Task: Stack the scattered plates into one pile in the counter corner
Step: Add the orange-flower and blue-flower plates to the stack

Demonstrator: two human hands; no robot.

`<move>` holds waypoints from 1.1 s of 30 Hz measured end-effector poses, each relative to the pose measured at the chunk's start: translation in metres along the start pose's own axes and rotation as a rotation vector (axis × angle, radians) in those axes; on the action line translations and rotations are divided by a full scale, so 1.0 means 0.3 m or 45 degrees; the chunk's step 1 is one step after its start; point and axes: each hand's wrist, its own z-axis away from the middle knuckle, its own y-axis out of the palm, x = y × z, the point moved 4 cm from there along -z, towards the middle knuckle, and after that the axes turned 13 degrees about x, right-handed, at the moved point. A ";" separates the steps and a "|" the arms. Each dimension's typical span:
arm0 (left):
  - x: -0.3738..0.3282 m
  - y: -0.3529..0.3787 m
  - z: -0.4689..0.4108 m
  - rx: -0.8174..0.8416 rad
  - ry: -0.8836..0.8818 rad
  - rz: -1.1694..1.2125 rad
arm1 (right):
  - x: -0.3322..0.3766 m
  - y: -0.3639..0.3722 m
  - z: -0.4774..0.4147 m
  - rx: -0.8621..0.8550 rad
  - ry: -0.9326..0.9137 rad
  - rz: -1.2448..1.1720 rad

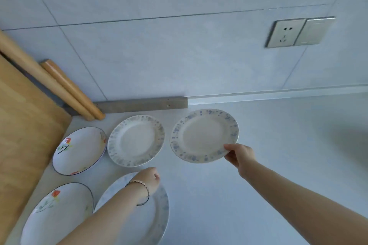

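My right hand (240, 156) pinches the near right rim of a blue-speckled plate (201, 135), which looks slightly raised off the counter. A second speckled plate (136, 140) lies flat to its left. Two flower-painted plates sit further left, one (79, 150) near the wooden board and one (57, 215) at the bottom left. My left hand (149, 180), with bracelets on the wrist, hovers with curled fingers over a third speckled plate (157, 213); whether it touches that plate is unclear.
A wooden board (23, 125) borders the plates on the left. Two rolling pins (65, 87) lean in the corner against the tiled wall. A grey strip (141, 104) runs along the wall base. A wall socket (298, 32) is at upper right. The pale counter (278, 135) stretches right.
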 end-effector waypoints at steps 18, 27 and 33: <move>-1.338 0.551 -0.021 0.095 0.289 -0.376 | 0.564 -1.525 0.367 -0.390 -0.416 -0.313; -1.733 0.676 0.016 0.144 0.447 -0.601 | 0.551 -1.880 0.511 -0.621 -0.474 -0.602; -1.793 0.713 -0.005 0.155 0.447 -0.677 | 0.443 -1.986 0.512 -0.678 -0.416 -0.733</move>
